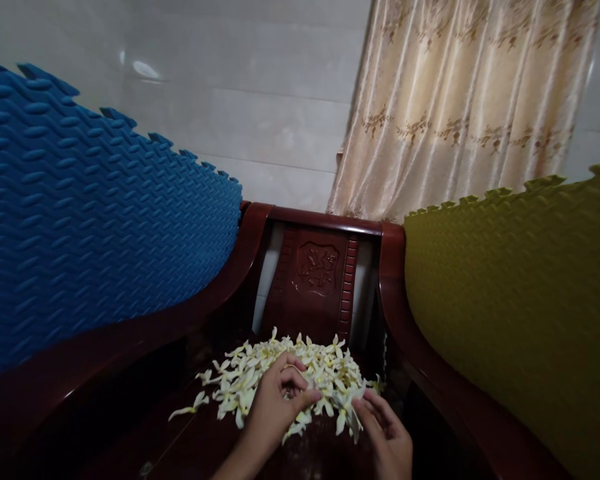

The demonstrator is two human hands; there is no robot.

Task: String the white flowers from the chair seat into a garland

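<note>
A heap of white flowers (250, 377) with yellowish centres lies on the dark wooden chair seat (200, 437). My left hand (277, 397) is over the front of the heap, its fingers curled toward the thumb. Whatever may be between those fingertips is too small to make out. To the right, my right hand (387, 433) is closed in a pinch at the heap's front edge, with a white flower (351, 415) at its fingertips. One single flower (190, 407) lies apart on the left of the seat.
Curved wooden armrests (395, 287) flank the seat, and a carved backrest (317, 270) rises behind. A blue foam mat (105, 220) stands along the left, a yellow-green one (520, 280) along the right. Beyond are a tiled wall (255, 80) and a beige curtain (455, 100).
</note>
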